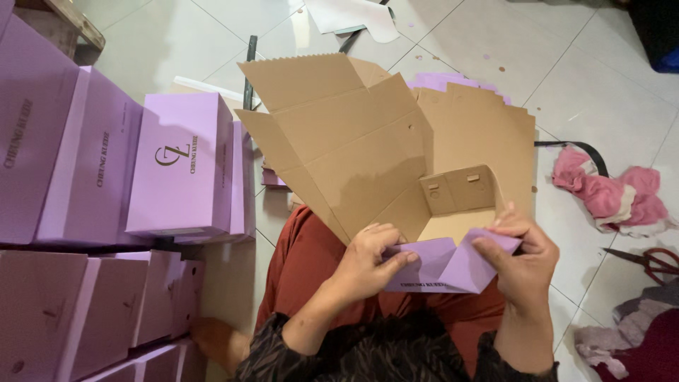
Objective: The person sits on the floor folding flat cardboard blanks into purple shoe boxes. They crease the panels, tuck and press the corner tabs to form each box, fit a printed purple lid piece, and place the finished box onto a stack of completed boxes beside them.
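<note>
A flat-cut cardboard box blank [368, 152], brown inside and lilac outside, rests on my lap with its flaps spread away from me. Its near end is folded up into a lilac wall [442, 265]. My left hand [368, 262] pinches the left part of that lilac wall, thumb on the outside. At the right corner, my right hand [520, 258] grips the wall, fingers curled over the top edge. A small brown tab flap [460, 189] stands up inside the half-formed box.
Stacks of finished lilac boxes [180, 166] fill the left side, more below [92, 311]. More flat blanks [488, 113] lie behind on the tiled floor. Pink cloth [608, 194], red-handled scissors [654, 263] and white card scraps [353, 15] lie around.
</note>
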Demonstrator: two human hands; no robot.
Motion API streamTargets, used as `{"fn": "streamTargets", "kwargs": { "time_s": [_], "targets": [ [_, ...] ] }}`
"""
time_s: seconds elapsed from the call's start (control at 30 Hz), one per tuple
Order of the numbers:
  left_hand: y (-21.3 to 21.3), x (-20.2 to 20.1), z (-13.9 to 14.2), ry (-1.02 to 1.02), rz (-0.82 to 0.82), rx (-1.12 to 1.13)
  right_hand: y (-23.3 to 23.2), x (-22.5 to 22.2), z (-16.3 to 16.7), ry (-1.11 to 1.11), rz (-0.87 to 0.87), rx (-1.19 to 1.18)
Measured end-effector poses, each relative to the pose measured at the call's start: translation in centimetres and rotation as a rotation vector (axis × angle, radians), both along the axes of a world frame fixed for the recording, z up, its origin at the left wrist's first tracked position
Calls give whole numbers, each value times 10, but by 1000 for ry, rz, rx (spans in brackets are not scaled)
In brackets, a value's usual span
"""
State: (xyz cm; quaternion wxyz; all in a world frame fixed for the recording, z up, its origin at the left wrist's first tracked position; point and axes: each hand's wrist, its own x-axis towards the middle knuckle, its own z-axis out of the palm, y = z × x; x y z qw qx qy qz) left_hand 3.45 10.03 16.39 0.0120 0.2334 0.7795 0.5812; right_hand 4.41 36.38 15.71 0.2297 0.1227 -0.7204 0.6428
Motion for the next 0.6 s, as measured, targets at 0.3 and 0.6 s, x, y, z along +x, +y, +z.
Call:
{"fn": "streamTargets", "kwargs": {
  "time_s": [0.3,0.6],
  "targets": [
    [0,6,-9,148,29,190,6,-5,-6,47,-102,-468],
    [3,10,-33,186,27,273,-5,-7,10,58,-170,-574]
  ]
}}
